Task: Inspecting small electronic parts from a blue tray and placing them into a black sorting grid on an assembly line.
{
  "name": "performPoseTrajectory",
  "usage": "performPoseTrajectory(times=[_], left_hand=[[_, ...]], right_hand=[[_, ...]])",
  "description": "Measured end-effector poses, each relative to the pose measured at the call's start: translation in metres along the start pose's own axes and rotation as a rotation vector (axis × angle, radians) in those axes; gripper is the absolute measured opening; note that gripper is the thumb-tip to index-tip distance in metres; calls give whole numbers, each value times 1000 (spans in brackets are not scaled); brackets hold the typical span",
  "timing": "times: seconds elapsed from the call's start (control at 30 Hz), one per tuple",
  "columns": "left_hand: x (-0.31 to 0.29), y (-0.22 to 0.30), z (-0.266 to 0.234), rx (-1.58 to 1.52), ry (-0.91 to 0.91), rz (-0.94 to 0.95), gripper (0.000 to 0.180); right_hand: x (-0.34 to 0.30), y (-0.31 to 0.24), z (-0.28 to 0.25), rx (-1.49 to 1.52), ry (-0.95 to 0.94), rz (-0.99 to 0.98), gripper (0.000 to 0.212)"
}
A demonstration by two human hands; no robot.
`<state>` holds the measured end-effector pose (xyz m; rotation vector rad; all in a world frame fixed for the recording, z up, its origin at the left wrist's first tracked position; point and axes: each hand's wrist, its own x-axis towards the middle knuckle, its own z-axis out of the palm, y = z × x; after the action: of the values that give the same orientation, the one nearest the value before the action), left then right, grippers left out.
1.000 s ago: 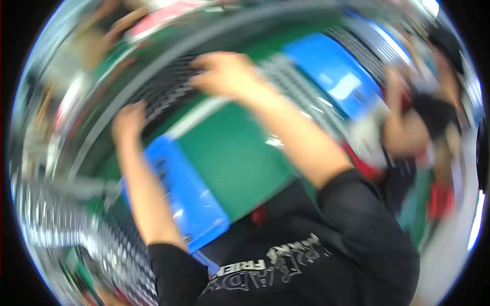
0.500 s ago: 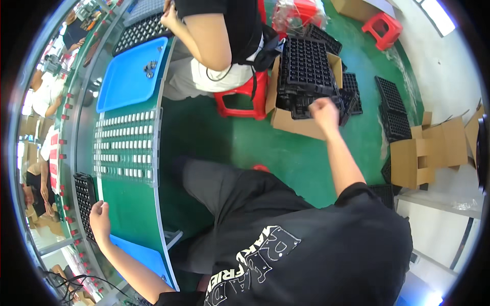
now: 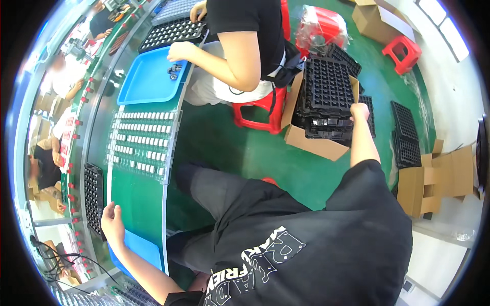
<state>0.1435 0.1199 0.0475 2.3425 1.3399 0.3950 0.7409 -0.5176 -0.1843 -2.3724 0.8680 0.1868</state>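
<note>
My left hand [image 3: 113, 224] hovers at the near left of the green worktable [image 3: 135, 194], thumb and fingers apart with nothing visible between them. Close by are a narrow black tray with pockets [image 3: 94, 196] and a blue tray [image 3: 140, 250], partly under my forearm. My right arm reaches out to the far right. There my right hand [image 3: 360, 112] is closed at the right edge of a stack of black pocketed trays [image 3: 329, 84] in an open cardboard box [image 3: 319, 143]. What its curled fingers hold is hidden.
A clear tray with rows of white pieces [image 3: 143, 140] lies on the table. Beyond it is a blue tray [image 3: 150, 97] with small dark parts. A co-worker [image 3: 245, 46] sits on a red stool [image 3: 260, 112]. More black trays [image 3: 406, 132] and cardboard [image 3: 439, 178] lie at right.
My right hand has moved from the front of the tray stack to its right edge, and its fingers have curled. The whole view has shifted. The co-worker's hand has come near the far blue tray.
</note>
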Motion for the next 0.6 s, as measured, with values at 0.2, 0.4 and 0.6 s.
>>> performPoseTrajectory(times=[0.2, 0.4, 0.6], left_hand=[[-12, 15, 2, -73, 100, -3, 35], [-31, 30, 31, -243, 121, 49, 35], [-67, 56, 30, -394, 138, -50, 36]], right_hand=[[-1, 19, -36, 492, 87, -86, 28], [38, 57, -32, 998, -101, -32, 17], [51, 94, -137, 1351, -76, -388, 18]])
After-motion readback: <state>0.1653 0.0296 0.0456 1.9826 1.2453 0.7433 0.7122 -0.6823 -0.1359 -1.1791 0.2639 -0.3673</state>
